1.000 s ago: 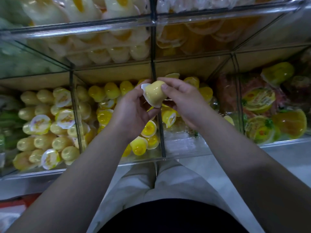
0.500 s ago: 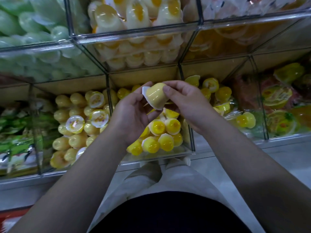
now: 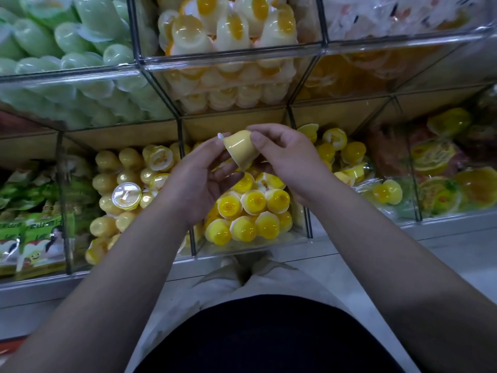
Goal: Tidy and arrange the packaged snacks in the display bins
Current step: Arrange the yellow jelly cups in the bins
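Note:
A pale yellow jelly cup point(image 3: 240, 149) is held above the middle clear bin point(image 3: 252, 244) of the lower row. My left hand point(image 3: 197, 181) pinches its white lid rim from the left. My right hand point(image 3: 289, 160) grips its rounded base from the right, thumb on top. Below them, several bright yellow jelly cups point(image 3: 252, 211) are stacked against the front wall of that bin. The bin to its left holds paler yellow cups point(image 3: 118, 189), one with its clear lid facing up.
The upper row of bins holds green cups point(image 3: 61, 39), white-and-orange cups point(image 3: 228, 28) and bagged sweets point(image 3: 403, 14). Green snack packets point(image 3: 32, 238) stand at lower left. Large fruit jelly cups point(image 3: 441, 184) fill the right bin. My legs and the pale floor point(image 3: 376, 265) are below.
The view has swung left, bringing the upper green and white bins into sight. Both hands kept hold of the jelly cup and tilted it slightly, base turning up and to the right.

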A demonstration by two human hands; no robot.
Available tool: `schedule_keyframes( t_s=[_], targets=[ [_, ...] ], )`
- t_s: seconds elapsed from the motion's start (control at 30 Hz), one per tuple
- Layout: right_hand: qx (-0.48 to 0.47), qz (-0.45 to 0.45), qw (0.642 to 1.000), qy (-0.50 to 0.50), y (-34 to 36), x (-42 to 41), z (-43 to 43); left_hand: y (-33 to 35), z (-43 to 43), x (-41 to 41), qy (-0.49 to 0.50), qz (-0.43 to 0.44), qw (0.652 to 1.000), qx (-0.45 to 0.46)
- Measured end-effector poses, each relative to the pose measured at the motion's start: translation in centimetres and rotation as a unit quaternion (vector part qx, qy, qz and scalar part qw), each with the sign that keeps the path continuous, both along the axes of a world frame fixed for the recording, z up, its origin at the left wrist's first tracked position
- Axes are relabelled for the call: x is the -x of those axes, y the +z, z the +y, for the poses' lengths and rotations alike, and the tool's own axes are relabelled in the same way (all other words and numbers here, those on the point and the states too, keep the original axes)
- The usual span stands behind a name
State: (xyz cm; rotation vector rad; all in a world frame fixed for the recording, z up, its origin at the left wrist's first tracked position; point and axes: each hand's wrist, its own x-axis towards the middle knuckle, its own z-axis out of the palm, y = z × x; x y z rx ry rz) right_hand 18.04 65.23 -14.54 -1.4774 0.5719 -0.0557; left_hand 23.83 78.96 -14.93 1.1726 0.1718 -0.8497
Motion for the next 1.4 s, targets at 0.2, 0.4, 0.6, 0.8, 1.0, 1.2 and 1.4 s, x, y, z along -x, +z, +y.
schedule_keyframes(
  t_s=[0.2, 0.4, 0.6, 0.8, 1.0, 1.2, 1.4],
  targets=[
    [-0.014, 0.005, 0.999, 0.051, 0.3, 0.1, 0.6, -0.1, 0.4, 0.6, -0.006, -0.052, 0.998, -0.032],
    [-0.024, 0.034, 0.993, 0.109, -0.4, -0.3, 2.0, -1.0, 1.7, 1.1, 0.047, -0.053, 0.995, -0.077],
    [0.026, 0.055, 0.987, 0.149, -0.7, -0.8, 4.6, -1.4, 5.0, 0.2, 0.064, -0.081, 0.985, -0.137],
    [0.062, 0.085, 0.984, 0.14, -2.2, -2.3, 8.7, -1.8, 9.4, -1.2, 0.046, -0.099, 0.976, -0.189],
    [0.15, 0.109, 0.974, 0.131, -4.7, -3.4, 12.4, -3.5, 12.6, -2.3, 0.019, -0.082, 0.968, -0.234],
    [0.222, 0.134, 0.954, 0.151, -6.6, -4.0, 14.4, -5.3, 15.1, -3.2, -0.026, -0.049, 0.968, -0.246],
    [0.253, 0.161, 0.942, 0.153, -8.4, -4.4, 15.9, -6.8, 16.7, -4.0, -0.078, -0.04, 0.964, -0.252]
  ],
)
